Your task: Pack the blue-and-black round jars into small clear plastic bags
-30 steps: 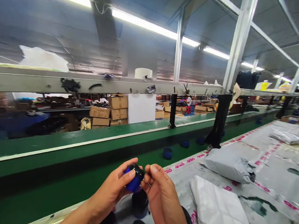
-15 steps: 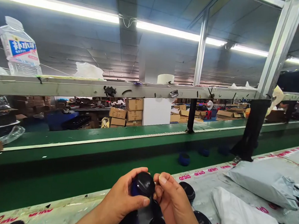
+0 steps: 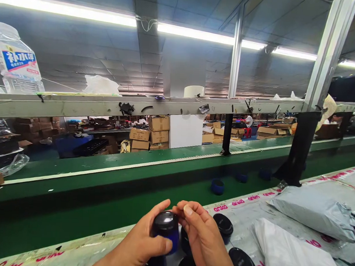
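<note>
My left hand (image 3: 145, 239) is wrapped round a short blue cylinder with a glossy black top (image 3: 165, 222), thumb on its near side and fingers behind. The cylinder stands nearly upright. Close against its right upper edge, my right hand (image 3: 201, 232) is closed with thumb and forefinger pinched; whatever the pinch holds is too small or hidden to make out. Below and between my hands are several more dark round pieces, partly covered. To the right of my right hand lie a black-topped round piece (image 3: 223, 228) and another black round piece (image 3: 242, 263) on the plastic-covered table.
A green conveyor belt (image 3: 103, 210) runs beyond the table, carrying several blue round pieces (image 3: 218, 186). White plastic bags (image 3: 292, 249) and a grey bag (image 3: 312, 213) lie at right. A metal shelf rail (image 3: 102, 108) with a bottle (image 3: 17, 61) crosses above the belt; a black post (image 3: 302, 150) stands at right.
The cylinder has turned from its black top facing me to more upright, showing its blue side. My right hand's pinched fingers have shifted slightly left and up along its edge.
</note>
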### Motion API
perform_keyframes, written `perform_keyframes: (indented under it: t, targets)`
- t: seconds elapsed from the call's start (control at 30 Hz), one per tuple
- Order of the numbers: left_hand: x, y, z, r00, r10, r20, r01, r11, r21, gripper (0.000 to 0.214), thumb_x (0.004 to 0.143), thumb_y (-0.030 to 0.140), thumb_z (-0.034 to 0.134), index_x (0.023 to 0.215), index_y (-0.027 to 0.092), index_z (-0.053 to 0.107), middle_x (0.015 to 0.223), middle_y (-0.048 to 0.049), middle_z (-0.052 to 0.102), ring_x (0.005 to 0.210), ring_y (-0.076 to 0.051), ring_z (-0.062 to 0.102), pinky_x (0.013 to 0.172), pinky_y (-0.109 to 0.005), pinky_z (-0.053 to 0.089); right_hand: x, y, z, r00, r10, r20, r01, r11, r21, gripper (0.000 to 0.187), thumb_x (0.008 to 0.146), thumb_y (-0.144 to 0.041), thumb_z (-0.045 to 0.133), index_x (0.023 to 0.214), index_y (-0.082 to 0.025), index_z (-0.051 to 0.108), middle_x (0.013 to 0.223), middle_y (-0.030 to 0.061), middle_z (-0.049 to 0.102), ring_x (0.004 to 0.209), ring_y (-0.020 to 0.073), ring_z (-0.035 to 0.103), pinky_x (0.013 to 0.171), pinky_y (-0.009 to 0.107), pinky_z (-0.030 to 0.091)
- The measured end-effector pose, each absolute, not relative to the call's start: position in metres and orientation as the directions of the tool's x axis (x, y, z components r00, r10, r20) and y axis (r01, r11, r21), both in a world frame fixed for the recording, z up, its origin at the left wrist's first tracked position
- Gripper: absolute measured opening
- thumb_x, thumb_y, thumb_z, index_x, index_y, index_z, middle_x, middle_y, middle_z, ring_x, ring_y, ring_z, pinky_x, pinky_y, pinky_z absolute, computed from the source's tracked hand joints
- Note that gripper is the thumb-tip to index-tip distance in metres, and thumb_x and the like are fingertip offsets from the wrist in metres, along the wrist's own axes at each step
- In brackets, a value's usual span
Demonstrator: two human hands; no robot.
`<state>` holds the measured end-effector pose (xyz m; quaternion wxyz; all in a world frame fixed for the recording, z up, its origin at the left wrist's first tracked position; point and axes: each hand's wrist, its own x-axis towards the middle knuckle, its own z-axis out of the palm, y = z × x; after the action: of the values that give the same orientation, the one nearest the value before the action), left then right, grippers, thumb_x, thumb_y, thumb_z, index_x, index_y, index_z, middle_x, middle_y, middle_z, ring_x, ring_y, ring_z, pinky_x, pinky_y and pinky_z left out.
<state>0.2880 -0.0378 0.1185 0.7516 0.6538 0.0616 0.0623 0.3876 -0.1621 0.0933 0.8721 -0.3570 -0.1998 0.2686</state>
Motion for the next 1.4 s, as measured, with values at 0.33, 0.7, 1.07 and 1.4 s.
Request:
perform_keyframes:
  t: [0.33,0.7,1.07,1.4]
  targets:
    - [0.294,-0.044,0.092,0.972,0.218,0.09,-0.014,-0.328,0.944,0.081,0.058,0.007,0.065,0.135,0.028,0.053,0.117,-0.0046,0.061,0.104,-0.026,0.064,0.086,-0.035,0.054,0.375,-0.165,0.1,0.83,0.515,0.216,-0.155,0.584,-0.797,0.035,0.074,-0.053,0.081,0.087,-0.021,0.075,0.12,0.0095,0.071,0.102,0.0253,0.064,0.091,0.037,0.049]
    - [0.281,-0.04,0.096,0.708,0.586,0.394,0.099,-0.634,0.767,0.054,0.058,0.021,0.075,0.106,0.027,0.05,0.107,-0.0028,0.063,0.087,-0.025,0.063,0.078,-0.037,0.049,0.372,-0.166,0.085,0.871,0.472,0.134,-0.058,0.371,-0.927,0.039,0.064,-0.059,0.083,0.065,-0.021,0.073,0.107,0.0112,0.074,0.105,0.0315,0.063,0.09,0.036,0.049]
    - [0.286,-0.044,0.094,0.673,0.668,0.318,0.172,-0.56,0.81,0.055,0.067,0.036,0.076,0.113,0.024,0.048,0.121,-0.0113,0.06,0.102,-0.033,0.063,0.083,-0.042,0.051,0.356,-0.144,0.081,0.859,0.498,0.123,-0.05,0.32,-0.946,0.038,0.063,-0.056,0.081,0.062,-0.019,0.071,0.114,0.0128,0.069,0.082,0.0242,0.066,0.067,0.03,0.051]
    - [0.285,-0.041,0.078,0.676,0.554,0.485,-0.033,-0.635,0.772,0.046,0.073,0.019,0.064,0.118,0.024,0.053,0.13,-0.0103,0.053,0.124,-0.031,0.054,0.1,-0.042,0.048,0.359,-0.146,0.083,0.857,0.497,0.139,-0.035,0.324,-0.945,0.037,0.065,-0.055,0.082,0.06,-0.02,0.071,0.113,0.0128,0.069,0.096,0.0283,0.065,0.076,0.032,0.051]
